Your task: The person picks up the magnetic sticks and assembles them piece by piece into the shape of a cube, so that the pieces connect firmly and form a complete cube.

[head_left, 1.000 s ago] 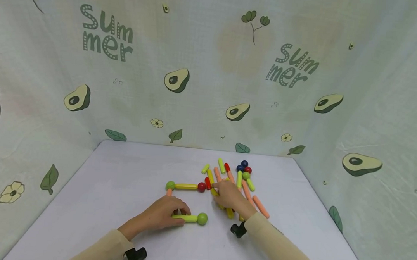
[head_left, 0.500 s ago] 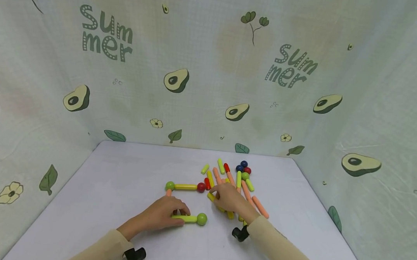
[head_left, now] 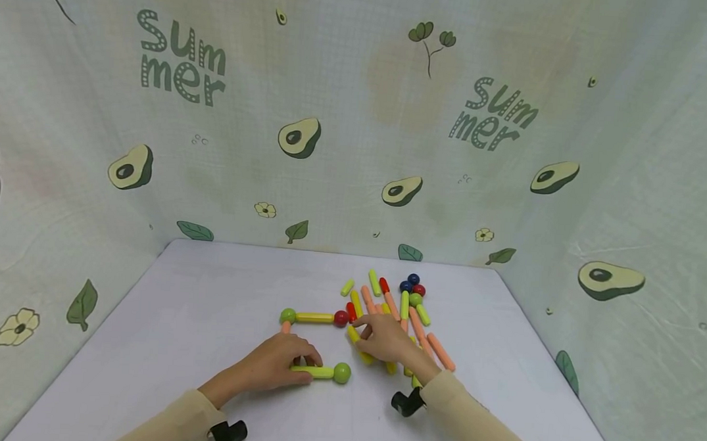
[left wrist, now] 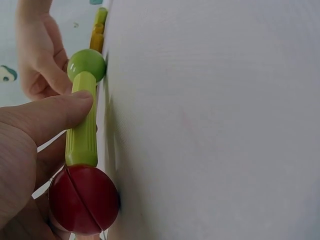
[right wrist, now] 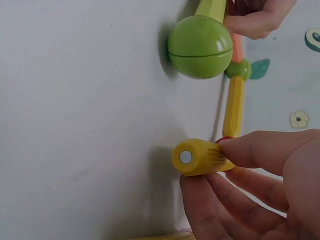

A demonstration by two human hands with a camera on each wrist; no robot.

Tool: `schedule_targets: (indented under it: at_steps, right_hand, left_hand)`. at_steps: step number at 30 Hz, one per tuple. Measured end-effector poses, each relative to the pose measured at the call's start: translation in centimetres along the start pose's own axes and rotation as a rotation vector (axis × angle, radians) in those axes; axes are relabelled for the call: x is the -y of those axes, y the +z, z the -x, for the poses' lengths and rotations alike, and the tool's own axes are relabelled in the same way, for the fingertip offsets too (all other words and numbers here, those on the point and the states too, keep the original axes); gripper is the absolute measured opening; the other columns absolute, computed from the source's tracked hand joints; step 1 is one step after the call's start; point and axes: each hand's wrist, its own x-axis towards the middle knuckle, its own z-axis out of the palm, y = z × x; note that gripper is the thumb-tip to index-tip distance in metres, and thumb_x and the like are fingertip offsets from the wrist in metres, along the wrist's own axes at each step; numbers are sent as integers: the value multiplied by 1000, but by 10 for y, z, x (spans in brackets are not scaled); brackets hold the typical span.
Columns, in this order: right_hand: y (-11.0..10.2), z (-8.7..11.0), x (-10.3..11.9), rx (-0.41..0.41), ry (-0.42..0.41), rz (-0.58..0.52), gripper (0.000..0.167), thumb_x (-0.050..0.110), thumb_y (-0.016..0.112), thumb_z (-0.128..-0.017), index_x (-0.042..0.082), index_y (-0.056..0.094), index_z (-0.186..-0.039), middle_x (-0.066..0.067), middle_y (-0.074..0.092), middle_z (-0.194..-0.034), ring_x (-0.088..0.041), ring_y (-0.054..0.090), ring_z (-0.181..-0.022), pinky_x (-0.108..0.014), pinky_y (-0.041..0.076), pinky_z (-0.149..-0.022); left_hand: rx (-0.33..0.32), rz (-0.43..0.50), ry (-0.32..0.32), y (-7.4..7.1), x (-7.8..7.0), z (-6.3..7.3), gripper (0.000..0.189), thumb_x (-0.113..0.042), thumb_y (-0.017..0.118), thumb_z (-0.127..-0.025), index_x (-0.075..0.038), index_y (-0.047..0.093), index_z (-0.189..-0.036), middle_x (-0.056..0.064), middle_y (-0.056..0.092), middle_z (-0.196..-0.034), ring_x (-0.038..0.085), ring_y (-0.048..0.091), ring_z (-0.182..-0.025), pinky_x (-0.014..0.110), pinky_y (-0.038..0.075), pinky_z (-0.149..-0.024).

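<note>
My left hand (head_left: pixel 276 363) pinches a light green ribbed rod (left wrist: pixel 81 135) between thumb and fingers. A green ball (head_left: pixel 342 372) caps the rod's right end, and a red ball (left wrist: pixel 82 200) sits at its other end. Thumb and fingers of my right hand (head_left: pixel 386 340) grip a yellow rod (right wrist: pixel 200 157) whose end shows a round silvery disc. Behind my left hand, another yellow rod (head_left: pixel 315 317) joins a green ball (head_left: pixel 288 316) to a red ball (head_left: pixel 340 318). An orange rod (head_left: pixel 286 327) runs from that green ball toward my left hand, which hides its near part.
Around my right hand lie loose rods, among them orange rods (head_left: pixel 441 351), a short red rod (head_left: pixel 351 311) and light green rods (head_left: pixel 375 282). Blue balls (head_left: pixel 413 279) cluster behind them with a red and a green ball. A printed cloth (head_left: pixel 347 102) hangs behind the white table (head_left: pixel 220 280).
My right hand has drawn the yellow rod a little to the left, apart from the other rods, and turned it steeper. My left hand keeps its place on the light green rod.
</note>
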Motion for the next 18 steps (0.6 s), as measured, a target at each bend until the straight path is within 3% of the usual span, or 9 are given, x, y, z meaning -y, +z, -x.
schedule_targets:
  at_steps: [9,18]
  right_hand:
    - [14,-5,-3,-44,40,-151,38,14,78,-94,3,71,-129,-1,70,-87,-15,63,-67,-27,55,-62]
    - [21,-5,0,-56,85,-232,38,16,78,-95,2,71,-130,-1,72,-88,-16,65,-69,-29,56,-65]
  left_hand:
    - [-11,26,13,0,0,0,23,-23,86,-92,-30,79,-113,-25,70,-101,-5,61,-87,22,54,-78]
    - [-17,25,15,-2,-2,2,23,-22,86,-92,-30,79,-112,-25,71,-102,-5,61,-88,22,53,-78]
